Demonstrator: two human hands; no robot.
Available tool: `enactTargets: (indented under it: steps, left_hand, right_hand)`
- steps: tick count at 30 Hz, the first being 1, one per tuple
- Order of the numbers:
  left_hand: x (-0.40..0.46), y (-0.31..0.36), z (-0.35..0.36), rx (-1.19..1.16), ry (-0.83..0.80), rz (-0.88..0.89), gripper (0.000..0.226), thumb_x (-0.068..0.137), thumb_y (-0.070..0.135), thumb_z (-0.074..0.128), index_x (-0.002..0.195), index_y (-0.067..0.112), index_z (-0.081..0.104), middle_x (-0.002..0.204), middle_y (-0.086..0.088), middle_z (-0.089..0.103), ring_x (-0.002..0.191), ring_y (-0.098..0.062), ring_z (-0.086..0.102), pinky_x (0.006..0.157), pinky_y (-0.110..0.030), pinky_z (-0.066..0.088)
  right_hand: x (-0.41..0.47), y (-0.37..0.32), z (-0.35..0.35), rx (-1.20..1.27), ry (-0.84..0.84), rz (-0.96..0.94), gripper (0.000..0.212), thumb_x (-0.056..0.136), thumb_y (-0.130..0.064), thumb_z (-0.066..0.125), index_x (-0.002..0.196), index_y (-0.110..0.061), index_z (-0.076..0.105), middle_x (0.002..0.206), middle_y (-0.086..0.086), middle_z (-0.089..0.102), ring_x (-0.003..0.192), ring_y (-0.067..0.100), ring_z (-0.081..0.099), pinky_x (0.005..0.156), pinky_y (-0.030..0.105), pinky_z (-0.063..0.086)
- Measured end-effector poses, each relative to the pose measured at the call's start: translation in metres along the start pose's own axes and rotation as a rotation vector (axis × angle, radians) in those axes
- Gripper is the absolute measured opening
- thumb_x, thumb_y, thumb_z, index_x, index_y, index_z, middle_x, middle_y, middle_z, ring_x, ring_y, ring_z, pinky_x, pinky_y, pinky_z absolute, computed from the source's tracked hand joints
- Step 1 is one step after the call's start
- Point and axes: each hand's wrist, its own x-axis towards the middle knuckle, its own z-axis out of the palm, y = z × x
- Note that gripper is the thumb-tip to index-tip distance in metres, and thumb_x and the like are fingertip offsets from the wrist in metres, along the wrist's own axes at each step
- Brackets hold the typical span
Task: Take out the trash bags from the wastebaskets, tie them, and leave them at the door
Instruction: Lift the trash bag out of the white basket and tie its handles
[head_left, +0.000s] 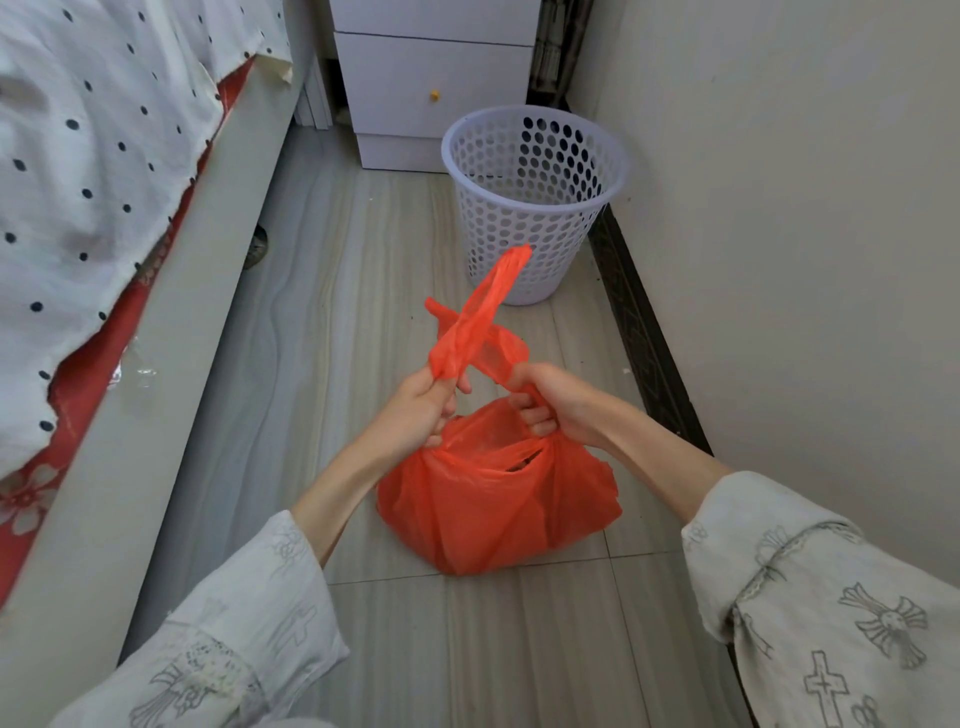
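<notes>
A red plastic trash bag (493, 509) sits on the tiled floor in front of me, bulging, with a gap at its mouth. Its two handle strips (480, 317) cross above it and point up toward the basket. My left hand (421, 410) grips one strip at its base. My right hand (550, 400) grips the other strip, fingers curled round it just above the bag's mouth. Behind the bag stands a pale lilac perforated wastebasket (535, 202), upright, with no liner in it.
A bed frame (171, 332) with a dotted white sheet and red cover runs along the left. A white drawer cabinet (431, 83) stands at the back. The wall (779, 234) with its dark skirting closes the right side. The floor strip between them is narrow.
</notes>
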Motion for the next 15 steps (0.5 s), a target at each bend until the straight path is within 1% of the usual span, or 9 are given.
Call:
enactTargets:
  steps: [2,4,6,8,10,11,12,13,15]
  left_hand:
    - [0.004,-0.001,-0.003,0.088,0.047,-0.034,0.031,0.099,0.024,0.030,0.071,0.017,0.042,0.045,0.006,0.025,0.027,0.001,0.017,0.032,-0.009,0.015]
    - [0.007,-0.003,-0.005,0.190,0.044,-0.060,0.032,0.098,0.024,0.033,0.067,0.018,0.042,0.039,0.010,0.025,0.027,0.000,0.020,0.032,-0.010,0.017]
    - [0.008,-0.002,-0.003,0.402,0.009,-0.013,0.032,0.096,0.019,0.037,0.065,0.020,0.044,0.039,0.008,0.035,0.034,-0.007,0.033,0.036,-0.018,0.024]
    - [0.009,0.000,0.003,0.706,-0.066,0.072,0.028,0.093,0.013,0.040,0.070,0.018,0.054,0.061,-0.006,0.058,0.062,-0.023,0.055,0.052,-0.028,0.037]
    - [0.011,0.001,0.010,0.857,-0.119,0.098,0.023,0.092,0.010,0.041,0.085,0.008,0.063,0.092,-0.022,0.066,0.089,-0.032,0.061,0.067,-0.032,0.039]
    - [0.011,0.000,0.011,0.836,-0.138,0.084,0.023,0.092,0.011,0.041,0.087,0.008,0.063,0.092,-0.023,0.066,0.085,-0.031,0.063,0.063,-0.031,0.038]
    - [0.011,-0.002,0.011,0.743,-0.166,0.047,0.023,0.094,0.013,0.041,0.084,0.011,0.062,0.079,-0.020,0.063,0.066,-0.023,0.063,0.052,-0.029,0.037]
    - [0.011,-0.003,0.011,0.587,-0.194,-0.021,0.024,0.095,0.016,0.041,0.080,0.016,0.060,0.064,-0.012,0.054,0.043,-0.013,0.053,0.040,-0.024,0.034]
    - [0.013,-0.009,0.006,0.248,-0.223,-0.164,0.023,0.094,0.017,0.042,0.075,0.016,0.055,0.049,0.002,0.039,0.030,-0.003,0.029,0.034,-0.016,0.028]
  right_hand:
    - [-0.002,-0.003,-0.004,0.007,-0.077,-0.013,0.019,0.087,-0.025,0.040,0.071,-0.019,0.034,0.053,-0.006,0.029,0.033,0.002,0.020,0.033,0.014,0.013]
    - [-0.004,-0.003,-0.007,-0.050,-0.146,-0.036,0.028,0.089,-0.050,0.043,0.082,-0.023,0.044,0.058,-0.006,0.029,0.040,0.004,0.020,0.036,0.016,0.015]
    - [-0.006,-0.001,-0.008,-0.096,-0.174,-0.054,0.039,0.083,-0.067,0.040,0.088,-0.030,0.052,0.058,-0.007,0.030,0.043,0.004,0.019,0.036,0.016,0.016]
    - [-0.004,0.000,-0.005,-0.091,-0.110,-0.095,0.043,0.082,-0.068,0.040,0.077,-0.029,0.055,0.053,-0.008,0.030,0.040,0.003,0.020,0.035,0.015,0.015]
    - [0.001,0.000,-0.002,0.041,0.007,-0.140,0.041,0.087,-0.061,0.042,0.069,-0.025,0.050,0.041,-0.009,0.031,0.032,0.002,0.022,0.033,0.013,0.014]
    - [0.003,0.000,-0.002,0.149,0.037,-0.145,0.042,0.090,-0.056,0.041,0.069,-0.022,0.050,0.035,-0.009,0.031,0.027,0.002,0.022,0.031,0.011,0.014]
    - [0.004,-0.001,-0.002,0.259,0.025,-0.139,0.045,0.093,-0.053,0.038,0.069,-0.018,0.051,0.031,-0.009,0.031,0.024,0.001,0.021,0.030,0.010,0.014]
    - [0.004,-0.002,-0.004,0.351,-0.018,-0.131,0.049,0.095,-0.050,0.033,0.068,-0.015,0.052,0.029,-0.009,0.031,0.021,0.002,0.020,0.029,0.010,0.014]
    - [0.001,-0.003,-0.010,0.468,-0.107,-0.112,0.054,0.096,-0.048,0.030,0.058,-0.015,0.050,0.028,-0.009,0.028,0.021,0.002,0.020,0.028,0.012,0.016]
